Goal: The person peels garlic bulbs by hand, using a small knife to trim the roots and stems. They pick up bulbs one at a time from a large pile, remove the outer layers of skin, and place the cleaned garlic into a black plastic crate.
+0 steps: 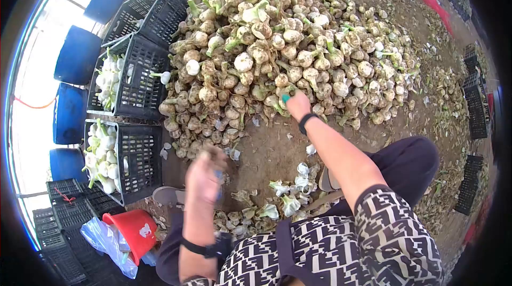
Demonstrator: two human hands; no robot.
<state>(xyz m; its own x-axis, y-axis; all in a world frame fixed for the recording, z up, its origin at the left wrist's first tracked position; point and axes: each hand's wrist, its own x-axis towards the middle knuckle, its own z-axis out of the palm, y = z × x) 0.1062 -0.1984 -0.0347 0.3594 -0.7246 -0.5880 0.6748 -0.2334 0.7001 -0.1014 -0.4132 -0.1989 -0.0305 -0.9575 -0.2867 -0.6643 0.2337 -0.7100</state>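
Observation:
A big heap of soil-stained garlic bulbs point(256, 51) covers the ground in front of me. My right hand point(296, 102) reaches to the heap's near edge, its fingers closed at a bulb, with something green on the thumb. Lower left, my left hand point(205, 176) is smeared by motion; a brownish thing shows at its fingertips, too blurred to name. Peeled skins and cleaner bulbs point(290, 205) lie on the soil between my feet. To the left, two black crates point(140, 160) hold whiter garlic with green stems.
Another black crate point(160, 11) stands at the upper left, beside blue barrels point(77, 54). A red bucket point(140, 230) with a plastic bag point(109, 243) is at the lower left. More black crates point(469, 184) line the right side.

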